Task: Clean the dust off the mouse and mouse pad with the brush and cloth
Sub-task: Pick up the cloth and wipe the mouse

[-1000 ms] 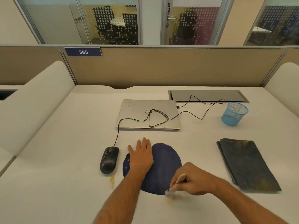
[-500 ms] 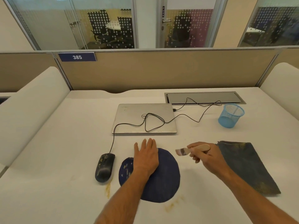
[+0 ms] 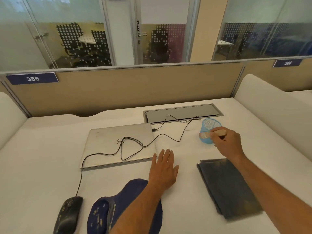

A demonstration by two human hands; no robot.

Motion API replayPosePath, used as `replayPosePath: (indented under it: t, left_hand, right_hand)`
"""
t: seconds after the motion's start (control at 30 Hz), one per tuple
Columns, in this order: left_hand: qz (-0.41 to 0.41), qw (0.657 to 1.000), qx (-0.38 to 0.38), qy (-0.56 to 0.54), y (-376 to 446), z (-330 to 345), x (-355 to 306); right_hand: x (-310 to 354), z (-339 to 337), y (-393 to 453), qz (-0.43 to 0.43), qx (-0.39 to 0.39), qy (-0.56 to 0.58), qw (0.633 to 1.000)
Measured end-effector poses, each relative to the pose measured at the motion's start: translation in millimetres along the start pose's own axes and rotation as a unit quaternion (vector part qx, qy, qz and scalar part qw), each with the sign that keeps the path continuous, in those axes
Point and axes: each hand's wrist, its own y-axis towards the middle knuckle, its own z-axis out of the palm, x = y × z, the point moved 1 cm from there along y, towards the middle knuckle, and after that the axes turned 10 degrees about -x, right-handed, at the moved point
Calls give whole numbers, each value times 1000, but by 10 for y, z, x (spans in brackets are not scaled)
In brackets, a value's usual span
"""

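Note:
The dark blue mouse pad lies near the desk's front edge, partly under my left forearm. A black wired mouse sits just left of it. My left hand rests flat and open on the desk beyond the pad. My right hand holds the small wooden-handled brush in front of the blue mesh cup, bristles pointing left. The folded dark grey cloth lies on the right, below my right hand.
A closed silver laptop lies behind the pad with the mouse cable looped over it. A recessed cable tray is at the back. A beige partition bounds the desk at the back, padded dividers at the sides.
My right hand lifted the brush from the pad's front edge and carried it right and back to the blue cup. My left hand slid off the pad onto the desk. The view tilted up.

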Motion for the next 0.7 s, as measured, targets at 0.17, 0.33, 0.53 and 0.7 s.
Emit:
replayPosePath:
  t: [0.17, 0.33, 0.53, 0.7]
  left_hand:
    - [-2, 1000, 20, -1, 300, 167, -105]
    - [-1, 1000, 28, 0, 438, 334, -100]
    - [0, 1000, 19, -8, 411, 408, -74]
    - [-5, 999, 32, -14, 417, 360, -88]
  right_hand:
    - [-234, -111, 512, -34, -22, -82, 996]
    - [-499, -17, 857, -37, 47, -171, 983]
    - [-739, 182, 1019, -35, 122, -222, 967]
    - [-800, 264, 1083, -75, 169, -271, 945]
